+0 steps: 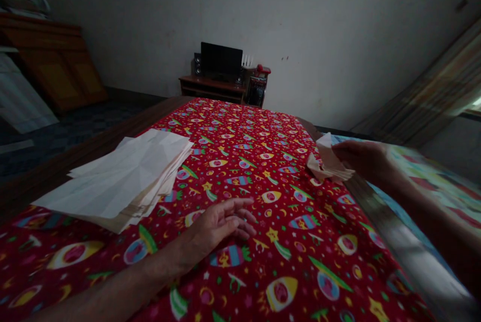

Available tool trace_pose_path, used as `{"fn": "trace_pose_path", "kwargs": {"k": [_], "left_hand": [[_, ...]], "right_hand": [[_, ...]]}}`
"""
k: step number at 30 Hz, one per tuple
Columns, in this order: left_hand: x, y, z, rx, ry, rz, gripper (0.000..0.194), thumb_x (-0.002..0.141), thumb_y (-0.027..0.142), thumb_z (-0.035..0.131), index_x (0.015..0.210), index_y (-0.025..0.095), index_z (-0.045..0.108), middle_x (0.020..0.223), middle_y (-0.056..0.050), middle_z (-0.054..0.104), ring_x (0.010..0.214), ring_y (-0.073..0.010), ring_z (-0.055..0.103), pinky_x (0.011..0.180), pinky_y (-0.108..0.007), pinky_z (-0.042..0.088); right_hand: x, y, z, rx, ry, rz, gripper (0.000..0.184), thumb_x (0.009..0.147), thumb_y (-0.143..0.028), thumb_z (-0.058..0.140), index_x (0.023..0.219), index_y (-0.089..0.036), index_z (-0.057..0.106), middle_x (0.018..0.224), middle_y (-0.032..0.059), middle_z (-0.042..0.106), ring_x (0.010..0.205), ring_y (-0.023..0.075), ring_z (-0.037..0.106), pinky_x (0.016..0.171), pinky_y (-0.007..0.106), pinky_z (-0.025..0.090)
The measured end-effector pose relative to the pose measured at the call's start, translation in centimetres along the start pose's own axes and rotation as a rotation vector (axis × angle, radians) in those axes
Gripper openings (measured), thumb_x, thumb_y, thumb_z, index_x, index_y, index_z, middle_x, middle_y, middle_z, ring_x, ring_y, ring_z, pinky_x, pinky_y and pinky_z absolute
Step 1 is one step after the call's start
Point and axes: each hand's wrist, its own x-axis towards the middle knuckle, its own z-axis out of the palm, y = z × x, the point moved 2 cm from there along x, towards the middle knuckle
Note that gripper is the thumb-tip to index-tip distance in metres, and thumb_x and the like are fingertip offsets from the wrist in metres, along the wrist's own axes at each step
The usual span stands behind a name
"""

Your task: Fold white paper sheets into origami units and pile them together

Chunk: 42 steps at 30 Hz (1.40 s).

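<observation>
My left hand [225,222] rests on the red patterned cloth [259,172], palm turned sideways. Its fingers are loosely bent and apart, with nothing in them. Over at the cloth's right edge, my right hand [355,156] is beside some folded paper pieces [328,162], its fingertips at their upper right side. That hand is dark and blurred, so whether it grips a piece is unclear. The folded pieces are white and tan, with creased flaps standing up. A loose stack of creased white paper sheets [128,177] lies on the cloth to the left of my left hand.
Beyond the cloth, a monitor [221,59] and a speaker [197,64] stand on a small wooden desk [210,84] against the wall. A wooden cabinet [56,66] is at the far left. A light, colourful bedspread [432,172] and a striped curtain [424,86] are on the right.
</observation>
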Motion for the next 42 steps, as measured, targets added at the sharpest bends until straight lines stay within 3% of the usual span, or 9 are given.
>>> {"fn": "trace_pose_path", "kwargs": {"k": [3, 11, 30, 36, 42], "left_hand": [[0.0, -0.2, -0.1, 0.004, -0.006, -0.006, 0.034, 0.084, 0.028, 0.061, 0.115, 0.016, 0.058, 0.098, -0.01, 0.063, 0.083, -0.0179, 0.065, 0.075, -0.03, 0.05], [0.1, -0.8, -0.3, -0.01, -0.028, -0.015, 0.03, 0.084, 0.028, 0.061, 0.111, 0.016, 0.062, 0.094, -0.009, 0.065, 0.08, -0.0166, 0.065, 0.073, -0.028, 0.05], [0.1, -0.5, -0.1, 0.051, -0.036, -0.032, 0.028, 0.084, 0.029, 0.059, 0.108, 0.015, 0.063, 0.092, -0.008, 0.065, 0.079, -0.0162, 0.065, 0.073, -0.028, 0.049], [0.0, -0.2, 0.1, 0.065, -0.042, -0.04, 0.029, 0.084, 0.029, 0.059, 0.108, 0.013, 0.061, 0.092, -0.008, 0.064, 0.079, -0.0163, 0.065, 0.072, -0.027, 0.049], [0.1, -0.5, 0.0, 0.063, -0.052, -0.031, 0.029, 0.085, 0.029, 0.057, 0.109, 0.014, 0.06, 0.094, -0.008, 0.064, 0.08, -0.0161, 0.065, 0.073, -0.027, 0.049]], "right_hand": [[2.5, 1.4, -0.1, -0.249, -0.156, -0.081, 0.011, 0.076, -0.011, 0.064, 0.081, -0.007, 0.073, 0.07, 0.0087, 0.068, 0.057, 0.0065, 0.053, 0.058, 0.025, 0.033], [3.0, 1.3, 2.4, -0.282, -0.303, -0.099, 0.011, 0.073, -0.007, 0.064, 0.067, -0.011, 0.073, 0.049, 0.0007, 0.058, 0.043, 0.003, 0.037, 0.053, 0.027, 0.025], [2.8, 2.5, 4.3, -0.381, -0.366, -0.117, 0.02, 0.075, -0.013, 0.054, 0.063, -0.011, 0.07, 0.052, 0.003, 0.058, 0.043, 0.0052, 0.034, 0.051, 0.025, 0.024], [3.4, 3.0, 3.1, -0.442, -0.316, -0.13, 0.028, 0.075, -0.023, 0.044, 0.072, -0.013, 0.07, 0.062, 0.0069, 0.063, 0.052, 0.013, 0.048, 0.05, 0.024, 0.028], [3.6, 3.2, 2.5, -0.501, -0.347, -0.137, 0.027, 0.073, -0.022, 0.046, 0.071, -0.012, 0.071, 0.06, 0.0073, 0.063, 0.052, 0.0134, 0.05, 0.05, 0.024, 0.029]]}}
